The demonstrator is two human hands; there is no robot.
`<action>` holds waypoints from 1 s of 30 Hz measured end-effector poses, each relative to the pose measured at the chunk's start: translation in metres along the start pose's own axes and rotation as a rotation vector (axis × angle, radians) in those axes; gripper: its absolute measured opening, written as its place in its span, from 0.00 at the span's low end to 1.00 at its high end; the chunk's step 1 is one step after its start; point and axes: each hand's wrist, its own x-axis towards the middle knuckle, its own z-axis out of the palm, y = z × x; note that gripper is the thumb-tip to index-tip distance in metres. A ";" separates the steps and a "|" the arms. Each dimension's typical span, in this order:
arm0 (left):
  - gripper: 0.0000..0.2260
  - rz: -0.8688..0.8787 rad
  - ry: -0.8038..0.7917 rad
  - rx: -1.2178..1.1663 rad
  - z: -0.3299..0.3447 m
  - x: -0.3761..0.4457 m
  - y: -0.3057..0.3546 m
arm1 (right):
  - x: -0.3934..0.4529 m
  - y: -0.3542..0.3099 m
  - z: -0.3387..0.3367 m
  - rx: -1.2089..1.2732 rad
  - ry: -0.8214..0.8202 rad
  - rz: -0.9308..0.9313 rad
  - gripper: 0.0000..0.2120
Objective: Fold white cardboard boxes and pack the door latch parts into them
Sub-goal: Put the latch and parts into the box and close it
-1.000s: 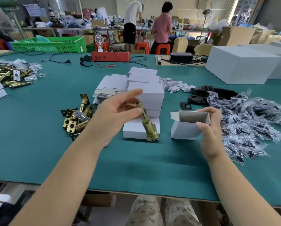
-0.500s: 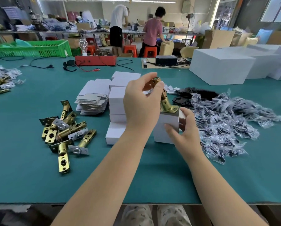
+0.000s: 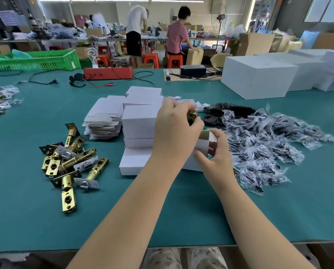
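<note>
Centrally, the left hand (image 3: 175, 133) pinches a brass door latch (image 3: 191, 117), its shiny end protruding above the small white box (image 3: 202, 146), which the right hand (image 3: 218, 152) grips beside the stacked white boxes (image 3: 139, 121).

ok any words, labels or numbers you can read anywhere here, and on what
None can be read.
White boxes: blank faces, no print.
Paper sheet on the far left wall: marks too blurred to read.
Bagged parts: no label shows.
</note>
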 end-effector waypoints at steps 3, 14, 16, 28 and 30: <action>0.15 -0.027 -0.161 0.145 0.008 -0.003 -0.012 | 0.002 0.001 0.001 0.013 -0.012 -0.005 0.25; 0.14 0.030 -0.080 -0.323 0.039 -0.036 -0.056 | 0.008 0.003 0.000 0.311 -0.088 0.107 0.12; 0.17 0.035 -0.065 -0.362 0.043 -0.041 -0.056 | 0.009 0.003 0.001 0.295 -0.044 0.130 0.13; 0.18 0.010 -0.027 -0.288 0.057 -0.039 -0.059 | 0.054 0.004 -0.010 0.092 0.162 0.356 0.11; 0.18 -0.014 0.001 -0.303 0.060 -0.037 -0.058 | 0.075 0.007 -0.011 0.006 0.123 0.338 0.08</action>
